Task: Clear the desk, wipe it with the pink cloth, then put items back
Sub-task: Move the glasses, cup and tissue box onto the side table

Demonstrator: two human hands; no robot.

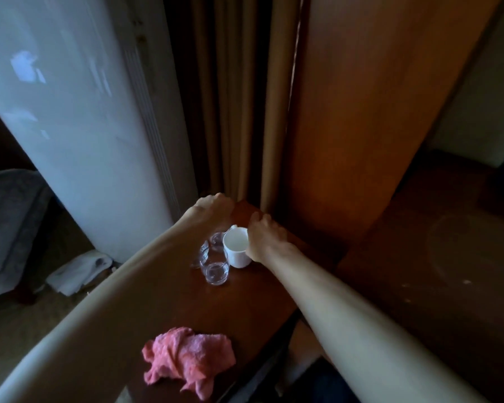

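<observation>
Both arms were stretched out over the dark wooden desk (pixel 245 303), and the right hand (pixel 266 238) had its fingers curled down against the far side of the white mug (pixel 237 249), thumb side pressed to its wall, so it gripped the mug right at the rim. The left hand (pixel 213 209) sat just beyond and to the left of that, knuckles up, fingers bent downward near the desk's far corner; whether it pinched anything there could not be told, the fingertips being hidden. Between the two hands, a little nearer the person, stood the clear glasses: one tumbler (pixel 216 270) upright and touching the mug's left side, others (pixel 208 248) clustered behind it, blurred together. The pink cloth (pixel 191 359) lay crumpled well back from both hands, between the forearms at the desk's near edge. Left of the left forearm, down on the floor, lay a white towel (pixel 79 271).
</observation>
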